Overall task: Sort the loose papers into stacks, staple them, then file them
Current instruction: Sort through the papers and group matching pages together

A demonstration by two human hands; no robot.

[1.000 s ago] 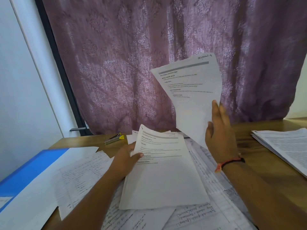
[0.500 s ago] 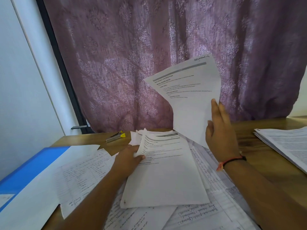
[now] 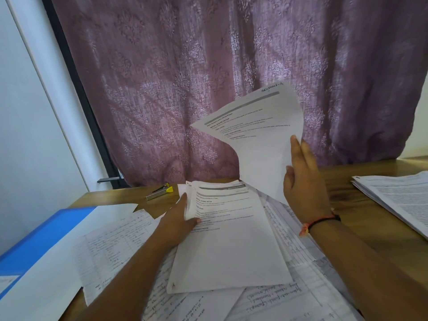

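little differs among the big things: one curtain (image 3: 208, 77) at 12 o'clock, one table (image 3: 370, 205) and one blue folder (image 3: 46, 239) at 8 o'clock lie as before. the papers (image 3: 115, 246) cover the table from 8 to 5 o'clock, too overlapped to count, their handwriting unreadable. one stack (image 3: 398, 200) at 3 o'clock is cut off by the frame edge. one bundle (image 3: 231, 239) at 6 o'clock rests on the papers, its left edge now curled up higher; its page count cannot be told. one raised sheet (image 3: 261, 140) at 2 o'clock leans further left. the right hand (image 3: 303, 186) holds its lower edge, the grip hidden behind the hand's back. the left hand (image 3: 178, 218) grips the bundle's lifted edge, thumb on top. the two hands are apart. one stapler (image 3: 159, 193) lies at 11 o'clock from the left hand. one band (image 3: 319, 222) circles the right wrist.
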